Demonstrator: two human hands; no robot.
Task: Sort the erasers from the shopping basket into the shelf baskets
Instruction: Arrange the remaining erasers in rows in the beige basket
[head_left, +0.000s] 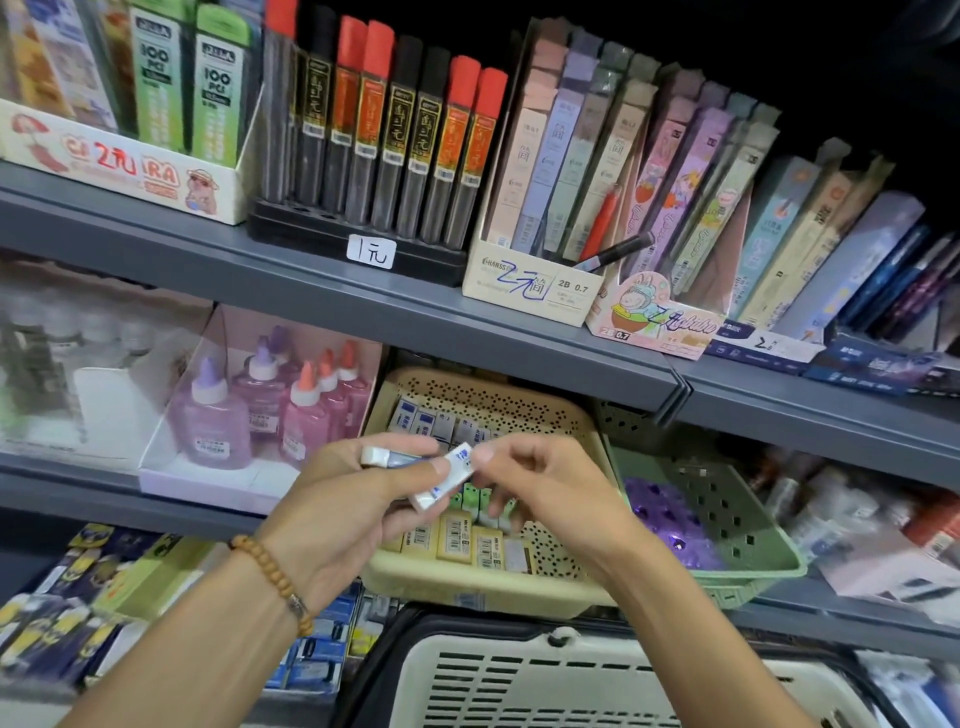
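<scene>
Above the beige shelf basket (467, 584), sorting seems partly done.
Left hand (343, 514) and right hand (540, 483) pinch erasers (441, 475); shopping basket (597, 680) contents hidden.

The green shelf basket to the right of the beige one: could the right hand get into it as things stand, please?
Probably yes. The green shelf basket is open-topped, close beside the right hand, with nothing between; that hand would first need to release the eraser it pinches.

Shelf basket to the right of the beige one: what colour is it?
Pale green basket, perforated, seen in the head view.
</scene>
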